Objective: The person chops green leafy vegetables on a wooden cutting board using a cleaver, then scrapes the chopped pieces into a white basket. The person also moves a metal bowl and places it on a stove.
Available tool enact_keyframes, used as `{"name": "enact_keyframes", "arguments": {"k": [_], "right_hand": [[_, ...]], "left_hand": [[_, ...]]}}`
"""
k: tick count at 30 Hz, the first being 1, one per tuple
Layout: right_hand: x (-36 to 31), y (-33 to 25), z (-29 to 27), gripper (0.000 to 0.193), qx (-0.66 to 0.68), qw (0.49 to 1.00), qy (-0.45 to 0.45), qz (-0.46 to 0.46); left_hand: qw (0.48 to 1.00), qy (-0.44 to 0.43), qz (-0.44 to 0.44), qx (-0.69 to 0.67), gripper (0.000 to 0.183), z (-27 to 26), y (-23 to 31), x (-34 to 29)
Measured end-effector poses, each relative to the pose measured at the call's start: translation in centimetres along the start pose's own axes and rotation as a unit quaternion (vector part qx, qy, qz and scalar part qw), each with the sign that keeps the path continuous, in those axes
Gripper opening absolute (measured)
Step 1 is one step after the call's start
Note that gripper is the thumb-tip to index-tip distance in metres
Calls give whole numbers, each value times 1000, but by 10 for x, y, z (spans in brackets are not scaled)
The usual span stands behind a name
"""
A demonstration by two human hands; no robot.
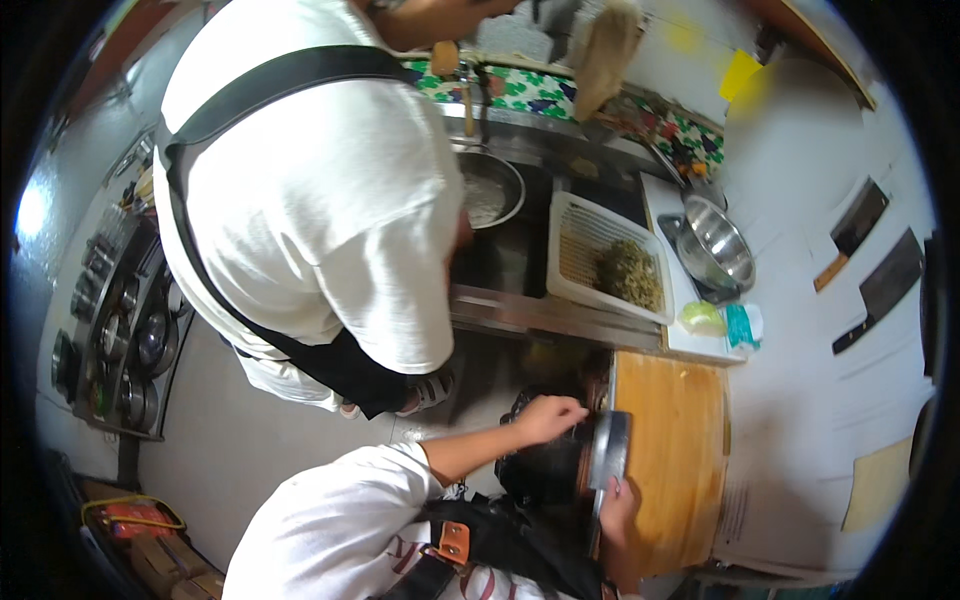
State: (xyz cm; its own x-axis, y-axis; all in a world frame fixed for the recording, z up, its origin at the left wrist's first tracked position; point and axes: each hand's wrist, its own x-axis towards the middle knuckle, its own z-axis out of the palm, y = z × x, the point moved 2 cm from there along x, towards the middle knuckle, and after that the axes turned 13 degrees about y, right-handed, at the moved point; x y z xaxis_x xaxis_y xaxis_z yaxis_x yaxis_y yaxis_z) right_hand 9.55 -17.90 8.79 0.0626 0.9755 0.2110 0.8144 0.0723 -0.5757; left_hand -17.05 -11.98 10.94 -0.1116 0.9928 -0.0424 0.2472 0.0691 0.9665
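My right hand (618,505) is closed on a cleaver (609,450). Its broad grey blade lies over the left edge of a wooden cutting board (675,440). Just left of the blade, past the board's edge, my left hand (548,418) is raised with its fingers drawn together. Whether anything small is between those fingers cannot be made out. Below the left hand are dark, bag-like shapes (540,470), partly hidden by my arm. A few small pale scraps lie on the board.
A co-worker (310,190) in white stands at the sink, beside a metal basin (490,190). A white basket (560,270) holds shredded greens. Nearby are a steel bowl (715,245) and a light green vegetable (702,319). Cleavers (890,277) hang on the right wall; a pot rack (120,330) stands left.
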Motion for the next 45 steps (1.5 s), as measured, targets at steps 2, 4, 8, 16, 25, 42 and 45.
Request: {"name": "enact_keyframes", "arguments": {"k": [2, 4, 8, 16, 25, 42, 45], "right_hand": [[-18, 41, 11, 23, 122, 987, 84, 61], [-25, 112, 16, 20, 245, 953, 119, 136], [7, 112, -16, 21, 154, 970, 57, 178], [43, 55, -37, 25, -25, 1000, 14, 0], [53, 24, -40, 30, -65, 983, -42, -168], [-213, -212, 212, 21, -83, 726, -485, -481], [-230, -207, 246, 28, -199, 704, -515, -446]], "left_hand": [[996, -84, -8, 2, 34, 15, 8, -2], [932, -162, 133, 295, 34, 25, 12, -22], [860, -67, 361, 354, 34, 37, -68, -39], [882, 116, -259, 377, 21, -117, -181, -225], [659, 239, -633, 327, 25, -94, -178, -552], [532, 674, -403, 316, 7, -177, -135, -737], [470, 772, -308, 298, 7, -245, -77, -780]]}}
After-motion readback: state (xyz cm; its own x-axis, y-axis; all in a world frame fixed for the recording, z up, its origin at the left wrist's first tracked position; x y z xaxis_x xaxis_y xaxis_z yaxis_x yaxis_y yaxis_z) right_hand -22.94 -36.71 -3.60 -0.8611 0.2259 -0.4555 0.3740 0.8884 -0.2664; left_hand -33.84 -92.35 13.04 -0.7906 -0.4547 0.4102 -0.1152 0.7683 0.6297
